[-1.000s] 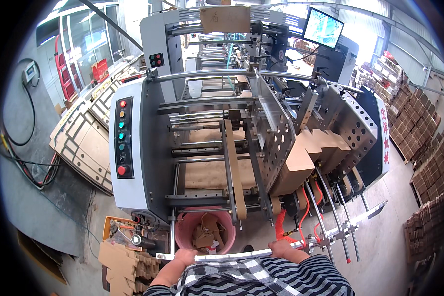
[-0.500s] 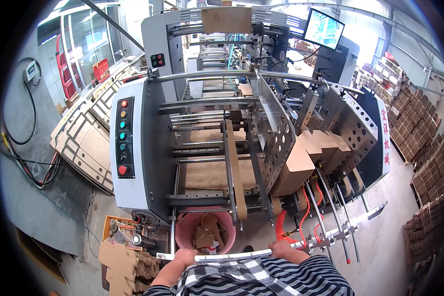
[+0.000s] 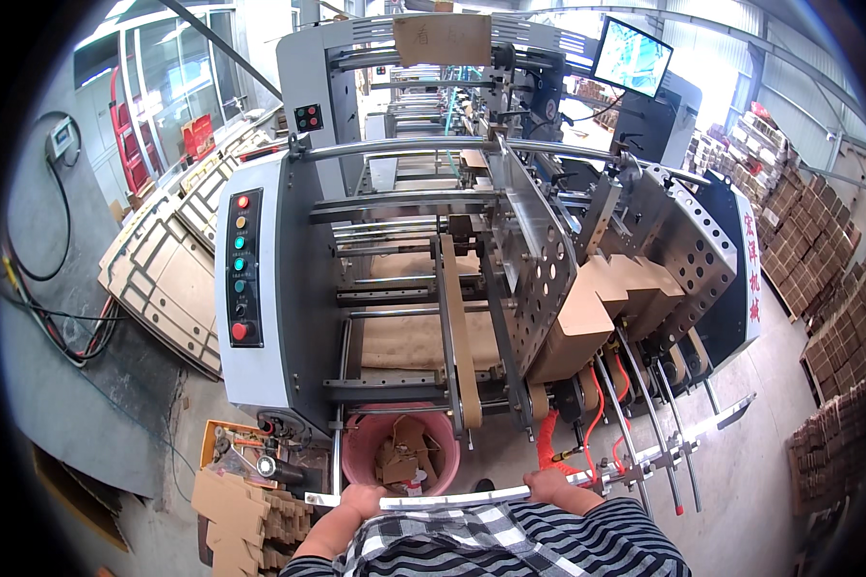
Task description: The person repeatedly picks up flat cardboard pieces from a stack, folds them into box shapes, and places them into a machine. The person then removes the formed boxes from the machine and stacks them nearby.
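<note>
My left hand (image 3: 361, 500) is closed on a long white metal bar (image 3: 452, 501) that runs across in front of my body. My right hand (image 3: 546, 484) grips the same bar farther right, beside the red cloth (image 3: 547, 444). Its fingertips are partly hidden behind the bar. Beyond the bar stands a large folding machine with a grey side panel (image 3: 303, 279) and tan belts (image 3: 460, 337). A stack of folded brown cardboard blanks (image 3: 573, 332) stands tilted between its perforated metal plates (image 3: 548, 274). Thin metal rods (image 3: 645, 404) stick out toward me below the stack.
A pink bin (image 3: 361, 452) with cardboard scraps sits under the machine. At the lower left are cardboard pieces (image 3: 236, 514) and an orange toolbox (image 3: 209, 442). Buttons line the control panel (image 3: 244, 269). Bundled cardboard stacks (image 3: 808, 240) stand at the right; a screen (image 3: 632, 58) hangs far right.
A small brown blank deep inside the machine has shifted slightly farther away. Both my hands stay in place on the bar, and the front stack looks unchanged.
</note>
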Demonstrator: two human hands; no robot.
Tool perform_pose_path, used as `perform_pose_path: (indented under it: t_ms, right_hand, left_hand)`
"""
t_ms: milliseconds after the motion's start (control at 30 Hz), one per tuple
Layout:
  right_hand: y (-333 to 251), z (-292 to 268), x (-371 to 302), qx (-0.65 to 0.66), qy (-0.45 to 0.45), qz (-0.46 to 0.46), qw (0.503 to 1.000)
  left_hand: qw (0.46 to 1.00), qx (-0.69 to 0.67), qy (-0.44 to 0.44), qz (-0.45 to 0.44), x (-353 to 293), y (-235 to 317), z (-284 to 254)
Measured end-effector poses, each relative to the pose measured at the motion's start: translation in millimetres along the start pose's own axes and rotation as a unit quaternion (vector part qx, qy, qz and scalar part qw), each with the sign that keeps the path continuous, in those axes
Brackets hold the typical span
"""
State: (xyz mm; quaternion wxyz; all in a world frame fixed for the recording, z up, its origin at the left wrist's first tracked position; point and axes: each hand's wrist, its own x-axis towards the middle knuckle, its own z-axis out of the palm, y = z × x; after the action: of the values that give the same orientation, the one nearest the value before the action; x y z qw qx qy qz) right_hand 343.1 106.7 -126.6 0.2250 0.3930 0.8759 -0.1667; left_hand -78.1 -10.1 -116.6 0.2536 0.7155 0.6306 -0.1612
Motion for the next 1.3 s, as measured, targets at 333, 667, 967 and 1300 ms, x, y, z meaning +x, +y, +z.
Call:
perform_pose_path:
  t_ms: [333, 667, 967, 1300]
  right_hand:
    - [1, 2, 2, -0.003, -0.010, 0.001, 1.000]
    - [3, 5, 3, 0.003, -0.006, 0.004, 1.000]
    - [1, 3, 2, 0.011, -0.011, 0.007, 1.000]
    - [2, 3, 1, 0.014, -0.010, 0.002, 1.000]
  left_hand:
    - [1.000, -0.018, -0.009, -0.007, 0, 1, -1]
    - [1.000, -0.014, -0.008, -0.005, 1, 0, -1]
    - [1.000, -0.011, -0.008, -0.005, 3, -2, 4]
    - [1.000, -0.007, -0.004, 0.002, 5, -4, 7]
